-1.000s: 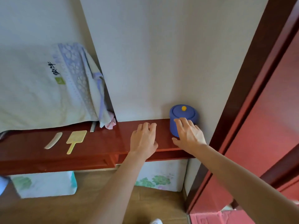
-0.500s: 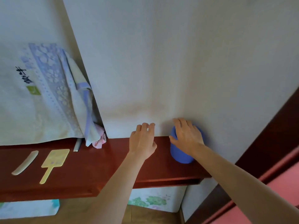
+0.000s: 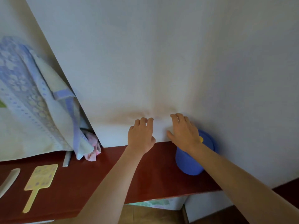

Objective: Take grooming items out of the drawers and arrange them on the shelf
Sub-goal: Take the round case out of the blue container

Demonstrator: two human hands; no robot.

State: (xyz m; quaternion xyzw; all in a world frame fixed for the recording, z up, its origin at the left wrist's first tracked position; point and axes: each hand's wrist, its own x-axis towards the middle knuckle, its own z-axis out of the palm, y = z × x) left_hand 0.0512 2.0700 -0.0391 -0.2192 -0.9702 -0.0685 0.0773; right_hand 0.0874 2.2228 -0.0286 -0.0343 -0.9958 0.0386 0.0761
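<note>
Shelf [image 3: 153,178] of dark red wood runs across my view under a pale wall, and I see both hands raised above its rear edge. My left hand [image 3: 141,136] hovers with fingers loosely spread, palm down, gripping nothing. My right hand [image 3: 183,131] is likewise spread wide, its wrist crossing in front of a blue lidded jar [image 3: 191,160]; whether the palm touches the lid I cannot tell. The jar stands upright near the shelf's right end, close to the wall, a yellow knob [image 3: 201,139] just peeking past my wrist. Well to the left lies a yellow hand mirror [image 3: 41,180], flat, its long axis running front to back with the handle pointing toward me. Beside it at the frame edge lies a pale comb [image 3: 9,180], slanted roughly the same way. A patterned towel [image 3: 32,102] hangs above them.
</note>
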